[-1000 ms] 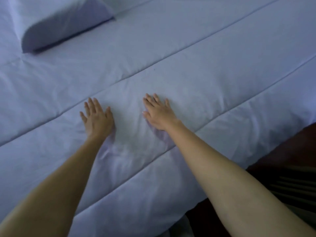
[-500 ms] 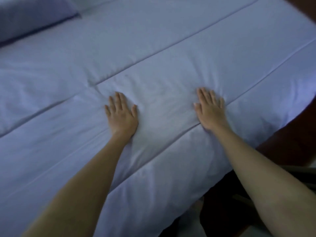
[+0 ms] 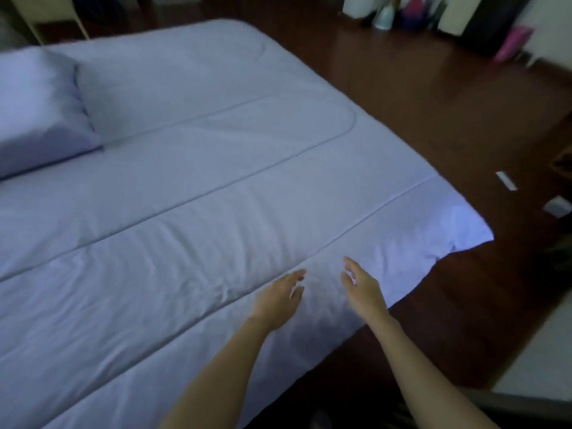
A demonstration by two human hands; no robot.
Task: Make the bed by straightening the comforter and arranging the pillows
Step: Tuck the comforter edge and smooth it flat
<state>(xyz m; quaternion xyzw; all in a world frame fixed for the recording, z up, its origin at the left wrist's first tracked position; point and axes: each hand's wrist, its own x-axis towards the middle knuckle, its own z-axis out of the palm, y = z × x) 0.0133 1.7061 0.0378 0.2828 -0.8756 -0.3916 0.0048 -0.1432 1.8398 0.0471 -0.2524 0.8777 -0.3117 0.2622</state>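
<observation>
A pale lavender quilted comforter (image 3: pixel 192 218) covers the bed, with stitched seams running diagonally and light wrinkles near my hands. One matching pillow (image 3: pixel 37 113) lies at the upper left. My left hand (image 3: pixel 278 300) hovers just over the comforter near its near edge, fingers apart and holding nothing. My right hand (image 3: pixel 362 286) is beside it, palm turned inward, fingers spread, also empty. The comforter's corner (image 3: pixel 464 230) hangs over the bed's right side.
Dark wooden floor (image 3: pixel 433 97) surrounds the bed on the right. Bags and bottles (image 3: pixel 411 10) stand along the far wall. Two small white items (image 3: pixel 506 181) lie on the floor at the right. A pale mat (image 3: pixel 544 360) sits at the lower right.
Both hands have lifted off the comforter, where they were pressed flat, and come closer together near its edge. The view has swung up and right, showing the bed's end and the floor.
</observation>
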